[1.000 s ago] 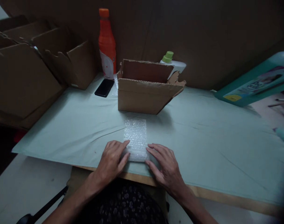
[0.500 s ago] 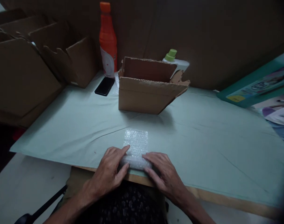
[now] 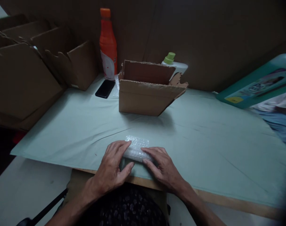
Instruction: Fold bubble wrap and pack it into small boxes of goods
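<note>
A sheet of clear bubble wrap [image 3: 136,147] lies on the pale green table cover [image 3: 204,138] near the front edge, mostly rolled into a short tube. My left hand [image 3: 113,163] presses on the roll's left end, fingers over it. My right hand [image 3: 160,164] presses on its right end. Only a short flat strip of wrap shows beyond the roll. What the roll holds is hidden.
An open cardboard box [image 3: 149,89] stands behind the wrap. A black phone [image 3: 105,88], an orange bottle [image 3: 108,45] and a white bottle with a green cap [image 3: 174,64] sit at the back. Cardboard boxes [image 3: 27,69] stack at the left, a teal package [image 3: 258,86] at the right.
Both hands have rolled the bubble wrap away from me. The flat part has shrunk from a long strip to a short one, and the roll has grown thicker.
</note>
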The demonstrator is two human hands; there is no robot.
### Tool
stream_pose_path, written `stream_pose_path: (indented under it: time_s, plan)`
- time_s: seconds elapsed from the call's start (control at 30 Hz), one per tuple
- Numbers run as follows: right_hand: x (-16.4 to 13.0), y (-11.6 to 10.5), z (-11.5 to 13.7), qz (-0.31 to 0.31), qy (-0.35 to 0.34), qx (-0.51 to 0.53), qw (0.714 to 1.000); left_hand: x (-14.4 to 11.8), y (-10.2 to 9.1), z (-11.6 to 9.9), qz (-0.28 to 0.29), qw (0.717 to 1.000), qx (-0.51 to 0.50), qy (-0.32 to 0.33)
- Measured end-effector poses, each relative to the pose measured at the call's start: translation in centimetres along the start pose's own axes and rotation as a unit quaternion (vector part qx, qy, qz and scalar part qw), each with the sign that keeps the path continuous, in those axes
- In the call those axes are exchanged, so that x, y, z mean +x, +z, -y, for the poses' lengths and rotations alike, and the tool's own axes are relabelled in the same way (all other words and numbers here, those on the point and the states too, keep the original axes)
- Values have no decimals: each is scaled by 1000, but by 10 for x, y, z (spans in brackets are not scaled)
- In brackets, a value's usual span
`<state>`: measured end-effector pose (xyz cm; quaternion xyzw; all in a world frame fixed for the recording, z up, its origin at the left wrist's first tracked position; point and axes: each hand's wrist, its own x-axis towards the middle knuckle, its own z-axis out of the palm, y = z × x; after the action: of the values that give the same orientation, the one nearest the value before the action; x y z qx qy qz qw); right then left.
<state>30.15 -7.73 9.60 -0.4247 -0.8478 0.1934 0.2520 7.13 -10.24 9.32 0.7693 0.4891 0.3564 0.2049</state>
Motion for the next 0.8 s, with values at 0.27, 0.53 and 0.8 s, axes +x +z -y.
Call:
stream_pose_path:
  time_s: [0.27,0.53,0.8]
  plan:
    - [25,-1,-27,44,63,-120,990,22,18,25,15,997,45,-54]
    - [8,-7,-8,79,59,112,989,15,-2,17,122,984,-113,-67]
    - [2,-15,-34,-2,224,212,951,44,-8,3,67,996,-50,-13]
